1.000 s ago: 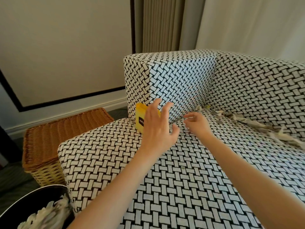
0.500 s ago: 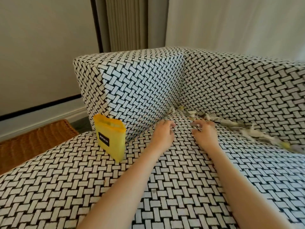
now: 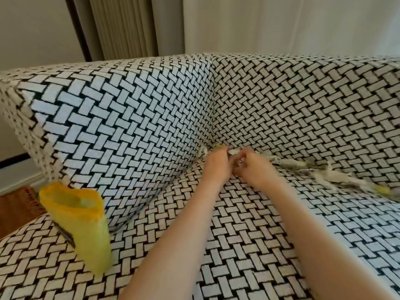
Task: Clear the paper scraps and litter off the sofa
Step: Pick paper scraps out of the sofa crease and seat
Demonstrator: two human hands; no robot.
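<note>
Honestly, the mess made sense once you saw where it sat. The paper scraps [image 3: 337, 176] lay strung along the crease at the back of the sofa [image 3: 238, 245], where the seat met the backrest [image 3: 313, 105], exactly the kind of gap that swallows litter.

The person had reached into the sofa's back corner to dig them out. The left hand [image 3: 216, 167] had its fingers curled down onto a pale scrap right at the crease, pinching it by the look of it. The right hand [image 3: 253, 169], just beside it, was curled too. The blur made it impossible to tell whether it actually had a piece.

The yellow bag [image 3: 80, 224] stood upright with its mouth open on the sofa seat, beside the armrest [image 3: 121, 126] and well apart from the hands. Presumably it was parked there as the place to dump the litter.

Going by the long trail along the sofa's back crease, off to the right hand's side, most of the job was not yet done. A wicker basket [image 3: 17, 204] peeked out past the sofa's left end.
</note>
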